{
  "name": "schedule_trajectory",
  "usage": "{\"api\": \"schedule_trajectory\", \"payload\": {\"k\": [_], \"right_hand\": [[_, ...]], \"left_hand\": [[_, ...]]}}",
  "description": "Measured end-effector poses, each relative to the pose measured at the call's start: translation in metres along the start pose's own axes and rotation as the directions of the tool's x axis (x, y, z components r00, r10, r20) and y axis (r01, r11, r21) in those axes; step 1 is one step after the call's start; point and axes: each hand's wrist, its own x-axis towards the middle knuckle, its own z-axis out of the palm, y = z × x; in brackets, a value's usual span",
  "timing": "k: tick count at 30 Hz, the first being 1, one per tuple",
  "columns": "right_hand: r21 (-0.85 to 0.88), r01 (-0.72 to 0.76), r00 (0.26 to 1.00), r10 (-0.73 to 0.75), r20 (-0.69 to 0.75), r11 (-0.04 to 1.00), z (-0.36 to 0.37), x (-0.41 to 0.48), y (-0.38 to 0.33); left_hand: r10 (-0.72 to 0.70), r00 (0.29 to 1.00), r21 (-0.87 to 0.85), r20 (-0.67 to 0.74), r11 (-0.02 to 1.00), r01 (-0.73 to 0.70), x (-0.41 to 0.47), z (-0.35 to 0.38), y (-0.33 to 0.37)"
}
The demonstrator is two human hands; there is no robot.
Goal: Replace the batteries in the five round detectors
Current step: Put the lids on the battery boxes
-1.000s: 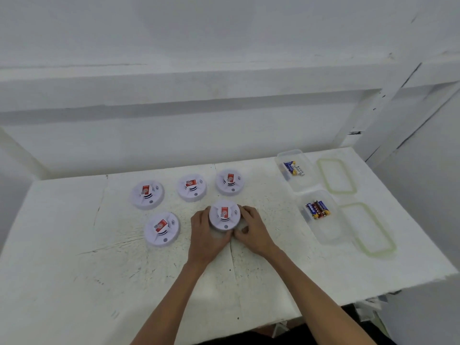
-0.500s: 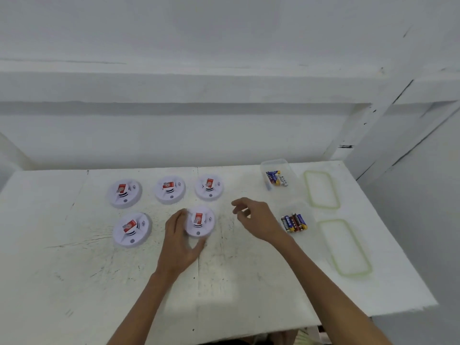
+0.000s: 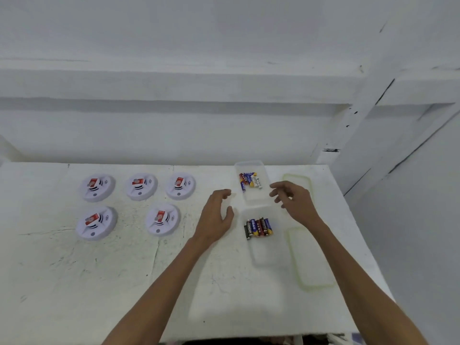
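Note:
Several round white detectors with red labels lie on the white table (image 3: pixel 74 282): a back row at left (image 3: pixel 97 187), middle (image 3: pixel 141 186) and right (image 3: pixel 180 185), and a front pair at left (image 3: pixel 96 223) and right (image 3: pixel 162 219). A far clear box (image 3: pixel 254 200) holds a few batteries (image 3: pixel 250 180). A near clear box (image 3: pixel 266 255) holds several batteries (image 3: pixel 258 227). My left hand (image 3: pixel 217 216) hovers open just left of the two boxes. My right hand (image 3: pixel 295 201) hovers open to the right of the far box. Both hands hold nothing.
Two clear lids with pale green rims lie right of the boxes, one far (image 3: pixel 307 181) and one near (image 3: pixel 311 260). The table's right edge runs just beyond them. A white wall and a slanted white beam (image 3: pixel 373 108) stand behind.
Both hands let go of the front right detector and moved right to either side of the far battery box. The view has shifted right.

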Motion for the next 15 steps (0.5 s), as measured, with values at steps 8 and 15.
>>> {"api": "schedule_trajectory", "payload": {"k": [8, 15], "right_hand": [[-0.288, -0.246, 0.955, 0.181, -0.236, 0.926, -0.036, 0.009, 0.065], [-0.527, -0.591, 0.804, 0.496, -0.328, 0.61, -0.03, 0.02, 0.071]], "left_hand": [[-0.162, 0.985, -0.037, -0.065, 0.986, 0.16, 0.045, 0.041, 0.028], [-0.417, 0.909, -0.115, -0.004, 0.903, 0.414, 0.059, 0.053, 0.026]]}}
